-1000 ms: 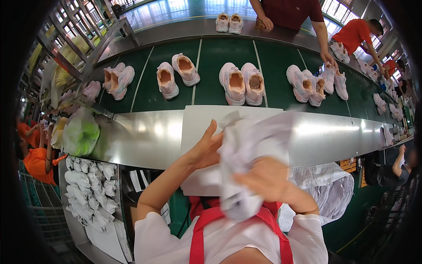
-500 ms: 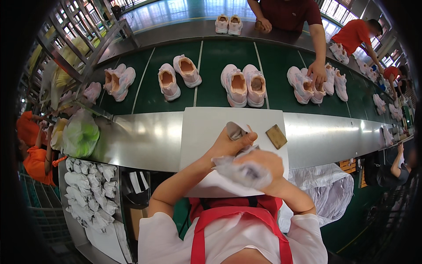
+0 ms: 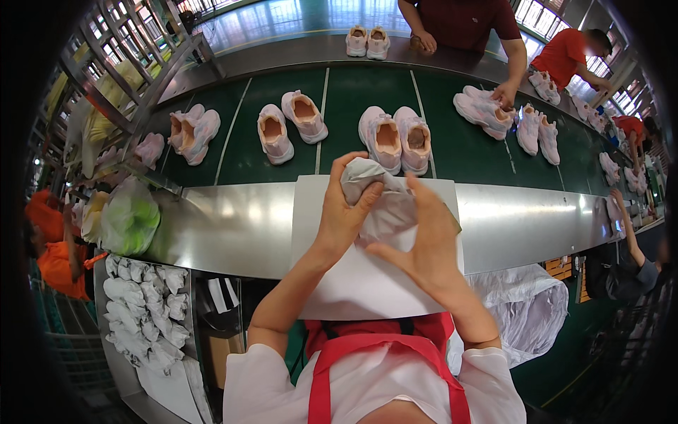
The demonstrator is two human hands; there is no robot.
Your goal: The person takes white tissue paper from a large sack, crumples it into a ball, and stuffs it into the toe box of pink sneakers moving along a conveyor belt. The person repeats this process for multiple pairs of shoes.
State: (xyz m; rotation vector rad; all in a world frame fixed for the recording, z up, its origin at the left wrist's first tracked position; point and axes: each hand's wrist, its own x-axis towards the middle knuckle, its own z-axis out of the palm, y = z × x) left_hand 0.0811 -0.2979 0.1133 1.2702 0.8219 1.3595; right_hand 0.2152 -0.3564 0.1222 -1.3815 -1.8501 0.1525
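Over the white sheets (image 3: 332,293) on the metal ledge, my left hand (image 3: 345,212) is closed around a crumpled piece of white paper (image 3: 363,175). A looser part of the paper spreads down between both hands. My right hand (image 3: 432,237) is beside it, thumb and fingers spread wide and slightly blurred; it seems not to grip the paper. Just beyond my hands stand two pale pink shoes (image 3: 385,141), side by side on the green conveyor. My right hand hides most of the brown block lying on the sheets.
The green conveyor (image 3: 233,155) carries several more pairs of shoes. Across it, a co-worker's hand (image 3: 505,94) touches one pair. Left are a bag with green contents (image 3: 132,219) and a tray of wrapped white paper bundles (image 3: 145,304). A large plastic bag (image 3: 526,307) hangs lower right.
Both hands moved up and away from me, and the right hand opened off the paper, which is now in my left hand. The co-worker turned a pair of shoes sideways.
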